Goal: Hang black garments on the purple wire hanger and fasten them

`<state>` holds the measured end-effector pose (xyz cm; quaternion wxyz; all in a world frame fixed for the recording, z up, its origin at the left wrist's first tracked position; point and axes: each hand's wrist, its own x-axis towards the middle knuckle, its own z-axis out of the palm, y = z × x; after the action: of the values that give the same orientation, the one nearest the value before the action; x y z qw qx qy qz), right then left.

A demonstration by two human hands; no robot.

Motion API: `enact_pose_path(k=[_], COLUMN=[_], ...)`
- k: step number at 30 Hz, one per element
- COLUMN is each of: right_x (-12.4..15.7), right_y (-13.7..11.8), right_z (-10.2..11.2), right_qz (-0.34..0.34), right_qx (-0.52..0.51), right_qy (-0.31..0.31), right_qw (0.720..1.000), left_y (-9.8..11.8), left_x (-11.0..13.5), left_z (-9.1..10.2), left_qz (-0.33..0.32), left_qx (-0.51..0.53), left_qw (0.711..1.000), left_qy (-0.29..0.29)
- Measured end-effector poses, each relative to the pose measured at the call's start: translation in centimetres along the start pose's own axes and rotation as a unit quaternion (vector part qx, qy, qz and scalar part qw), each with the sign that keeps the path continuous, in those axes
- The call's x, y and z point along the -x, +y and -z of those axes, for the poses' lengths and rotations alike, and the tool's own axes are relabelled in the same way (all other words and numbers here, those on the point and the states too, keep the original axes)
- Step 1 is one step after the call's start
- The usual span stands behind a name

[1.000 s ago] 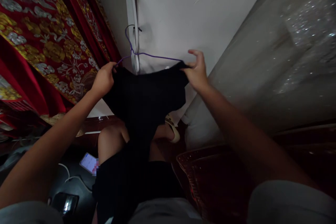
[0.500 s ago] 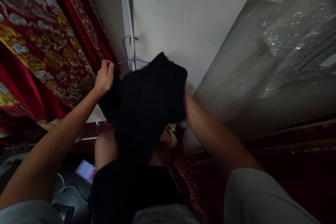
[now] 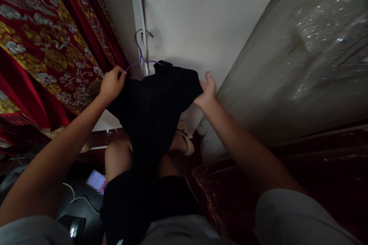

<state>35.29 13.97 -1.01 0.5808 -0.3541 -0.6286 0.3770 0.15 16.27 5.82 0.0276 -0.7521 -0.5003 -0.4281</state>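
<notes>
A black garment [image 3: 152, 103], which looks like a short-sleeved top, hangs spread over my lap on a thin purple clothes hanger [image 3: 141, 55]. The hanger's hook rises in front of a pale upright strip on the wall. My left hand [image 3: 112, 84] is closed round the left arm of the hanger at the garment's left shoulder. At the garment's right sleeve, my right hand [image 3: 207, 90] touches the cloth edge with thumb and fingers apart. Some of its fingertips are hidden by the fabric.
Red curtains [image 3: 54, 46] with gold and silver embroidery hang at the left. Plastic-wrapped bulk [image 3: 273, 84] stands at the right beside a white wall [image 3: 207, 15]. A lit phone [image 3: 96, 180] and a white cable [image 3: 83, 198] lie on a dark surface at lower left.
My right hand has come out from behind the garment to its right edge. More of the hanger shows, and the cloth sits straighter on it. My left hand keeps its hold.
</notes>
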Motion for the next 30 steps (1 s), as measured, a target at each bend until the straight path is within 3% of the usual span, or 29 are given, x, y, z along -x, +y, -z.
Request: enact_pose_path(k=[3,5,7,10,13,17,20,22,24,27,30], right_x=[-1.5,-2.1,-1.8,-0.3,0.5,-0.4,-0.2,0.7,1.8,2.5,2.5], right_y=[-2.4,-5.0,-7.5,-9.5,-8.9,-7.4,-7.8,-8.7,-9.5,-9.0,-6.1], right_z=[0.8,0.1,-1.3,-3.5,-4.6,-5.0,-5.1,-4.9,-4.5,-4.1,-5.0], right_qz=[-0.004,0.024,0.058,0.066,0.057,0.083,0.065,0.033,0.0,0.003,0.086], right_qx=[-0.048,-0.075,-0.076,-0.04,0.001,0.036,0.026,0.006,-0.021,0.001,0.179], right_qy=[0.08,0.117,0.114,0.035,-0.035,0.009,0.017,-0.01,-0.078,-0.173,-0.113], right_qw=[0.996,0.99,0.989,0.996,0.998,0.996,0.997,0.999,0.997,0.985,0.974], left_y=[0.6,0.9,0.8,-0.1,-1.1,-2.0,-2.0,-1.5,-0.7,1.4,4.5], left_x=[0.0,-0.2,-0.6,-1.7,-3.3,-4.9,-4.8,-4.0,-2.7,-0.2,2.3], left_z=[-0.5,-0.7,-0.9,-0.8,-0.3,0.9,1.7,2.2,2.6,3.2,3.5], left_qz=[-0.019,-0.035,-0.042,-0.012,0.033,0.023,0.044,0.081,0.101,0.074,-0.011], left_qx=[0.004,0.013,0.03,0.062,0.089,0.055,0.045,0.059,0.094,0.161,0.194], left_qw=[1.0,0.999,0.999,0.998,0.995,0.998,0.997,0.995,0.99,0.983,0.977], left_qy=[0.001,-0.007,-0.011,-0.005,-0.012,0.01,0.043,0.028,-0.005,-0.041,-0.085])
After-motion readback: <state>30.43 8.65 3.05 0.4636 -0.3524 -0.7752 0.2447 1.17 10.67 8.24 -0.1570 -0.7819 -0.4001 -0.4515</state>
